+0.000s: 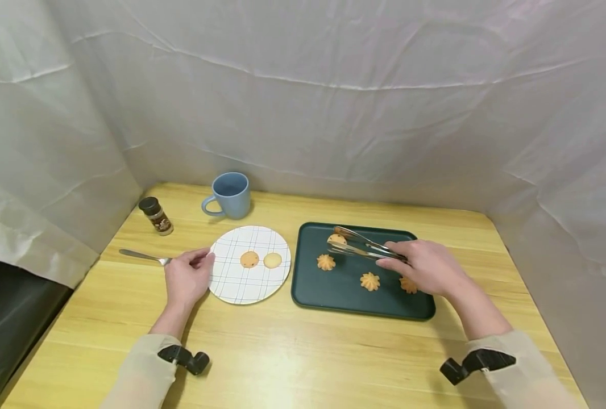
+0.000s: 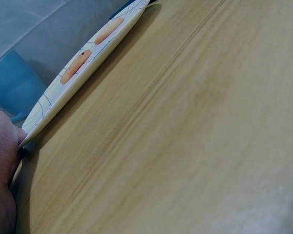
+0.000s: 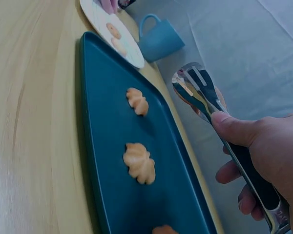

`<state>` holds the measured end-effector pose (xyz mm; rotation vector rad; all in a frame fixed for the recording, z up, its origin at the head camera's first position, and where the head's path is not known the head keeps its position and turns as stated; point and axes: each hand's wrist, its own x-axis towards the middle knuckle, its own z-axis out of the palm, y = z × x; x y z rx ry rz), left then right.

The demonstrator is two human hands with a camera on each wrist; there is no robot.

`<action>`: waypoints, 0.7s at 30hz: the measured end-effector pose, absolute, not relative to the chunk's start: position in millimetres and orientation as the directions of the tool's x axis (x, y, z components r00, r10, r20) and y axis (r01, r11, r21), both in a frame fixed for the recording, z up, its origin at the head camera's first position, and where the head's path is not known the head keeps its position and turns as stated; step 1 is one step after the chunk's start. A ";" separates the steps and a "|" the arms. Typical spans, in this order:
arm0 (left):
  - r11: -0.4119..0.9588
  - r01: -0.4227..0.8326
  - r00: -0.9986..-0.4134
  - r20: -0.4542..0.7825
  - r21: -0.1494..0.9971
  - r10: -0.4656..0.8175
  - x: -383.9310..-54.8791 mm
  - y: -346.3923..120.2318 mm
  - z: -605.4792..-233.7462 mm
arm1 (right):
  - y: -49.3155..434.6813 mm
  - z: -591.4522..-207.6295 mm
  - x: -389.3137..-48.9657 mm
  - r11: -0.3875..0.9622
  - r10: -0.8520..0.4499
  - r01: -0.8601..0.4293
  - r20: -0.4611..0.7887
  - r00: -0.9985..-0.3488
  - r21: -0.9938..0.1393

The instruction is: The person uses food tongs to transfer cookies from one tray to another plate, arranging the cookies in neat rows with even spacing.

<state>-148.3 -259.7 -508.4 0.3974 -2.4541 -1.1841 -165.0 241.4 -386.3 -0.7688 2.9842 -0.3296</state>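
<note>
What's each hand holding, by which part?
The right hand grips the tongs by their arms, a cookie between the tips; the left hand holds the plate by its rim.

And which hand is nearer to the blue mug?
Left. The left hand is at the left rim of the plate, on the near side of the blue mug; the right hand is well to the mug's right, gripping tongs over the tray.

The right hand (image 1: 426, 267) partly covers a cookie (image 1: 408, 286) below it, and the left hand (image 1: 187, 277) hides one end of the nearby utensil (image 1: 141, 255).
</note>
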 end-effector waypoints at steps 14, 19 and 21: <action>0.601 -0.099 -0.889 0.202 0.793 -0.412 -148.3 -260.1 -508.2 | 207.3 -386.3 -172.3 0.821 -0.529 -0.518 0.023 -0.849 -0.242; 0.601 -0.099 -0.889 0.201 0.793 -0.411 -148.7 -259.8 -508.1 | 193.9 -385.9 -174.8 0.806 -0.551 -0.540 0.026 -0.834 -0.244; 0.601 -0.097 -0.889 0.203 0.793 -0.412 -148.5 -259.8 -507.7 | 187.7 -385.6 -175.9 0.800 -0.560 -0.549 0.024 -0.828 -0.242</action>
